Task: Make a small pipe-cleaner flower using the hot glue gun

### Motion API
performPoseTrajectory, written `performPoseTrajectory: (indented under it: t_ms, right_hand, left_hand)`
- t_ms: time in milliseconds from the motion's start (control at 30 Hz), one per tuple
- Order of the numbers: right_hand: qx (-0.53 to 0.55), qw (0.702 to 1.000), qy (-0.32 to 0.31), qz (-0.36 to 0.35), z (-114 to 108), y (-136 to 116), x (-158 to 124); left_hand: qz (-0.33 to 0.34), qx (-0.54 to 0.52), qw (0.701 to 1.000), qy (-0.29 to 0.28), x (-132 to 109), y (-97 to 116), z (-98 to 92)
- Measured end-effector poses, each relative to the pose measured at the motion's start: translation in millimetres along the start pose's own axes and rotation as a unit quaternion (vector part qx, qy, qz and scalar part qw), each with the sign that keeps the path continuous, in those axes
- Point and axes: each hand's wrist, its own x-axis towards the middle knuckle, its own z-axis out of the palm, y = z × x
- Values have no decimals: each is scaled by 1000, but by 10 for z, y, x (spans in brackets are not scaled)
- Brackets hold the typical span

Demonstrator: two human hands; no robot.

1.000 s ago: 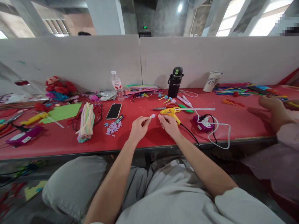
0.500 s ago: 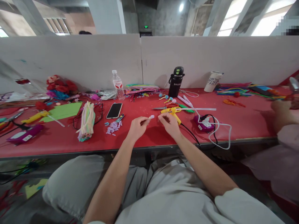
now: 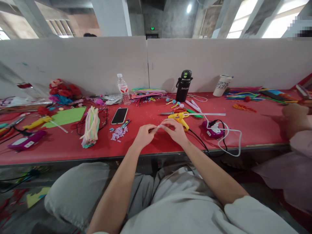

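My left hand [image 3: 145, 136] is closed in a pinch on a small lilac piece [image 3: 159, 126] just above the red table. The fingertips of my right hand [image 3: 175, 130] meet it from the other side, also pinched, so only a bit of the piece shows. Beside my left hand lies a pile of cut lilac bits [image 3: 119, 133], with a small blue-handled tool [image 3: 125, 123] behind it. A yellow glue gun [image 3: 179, 119] with a long clear glue stick lies just past my right hand. Scissors [image 3: 167, 113] rest behind the glue gun.
A phone [image 3: 119, 116], a bundle of pale fuzzy stems [image 3: 90, 126] and a green sheet [image 3: 65, 117] lie to the left. Behind stand a water bottle [image 3: 124, 90], a black flask [image 3: 184, 86] and a cup [image 3: 222, 85]. A purple power box [image 3: 213, 129] with cables sits right.
My right hand has moved left and its fingertips now touch the lilac piece in my left hand. My left hand has stayed nearly in place.
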Motion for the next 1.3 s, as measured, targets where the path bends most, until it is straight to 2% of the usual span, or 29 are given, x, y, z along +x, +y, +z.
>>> performPoseTrajectory:
  t_ms: [167,333,433,500,567,667,767,833,900,1000,1100,1300]
  right_hand:
    - [-4,1000,15,18,10,5,10]
    - [14,994,78,78,-53,-33,-25]
    - [-36,990,52,126,-238,-88,-114]
    - [-115,983,25,142,-438,-103,-169]
    - [-216,966,32,140,-661,-66,-180]
    - [-321,939,35,115,-912,108,-75]
    - [-339,931,-47,128,-954,348,121]
    - [-315,925,-102,187,-881,482,237]
    - [-247,932,-109,242,-779,564,300]
    - [-79,962,-91,243,-654,573,282]
    - [50,959,-120,253,-588,477,191]
    - [36,954,-156,255,-486,288,105]
  left_hand:
    - [0,23,1000,6,9,-9,-8]
    - [-55,28,998,-8,29,-41,-28]
    - [-72,17,997,-10,39,-69,-30]
    - [-74,15,997,-6,43,-81,-28]
    - [-78,17,997,-1,47,-86,-26]
    - [-76,27,997,3,56,-92,-29]
    - [-72,48,996,5,65,-118,-34]
    - [-69,68,995,5,69,-148,-36]
    - [-67,88,994,7,70,-179,-33]
    - [-65,107,992,15,72,-211,-18]
    - [-52,105,992,36,80,-222,4]
    - [-41,89,993,66,105,-254,25]
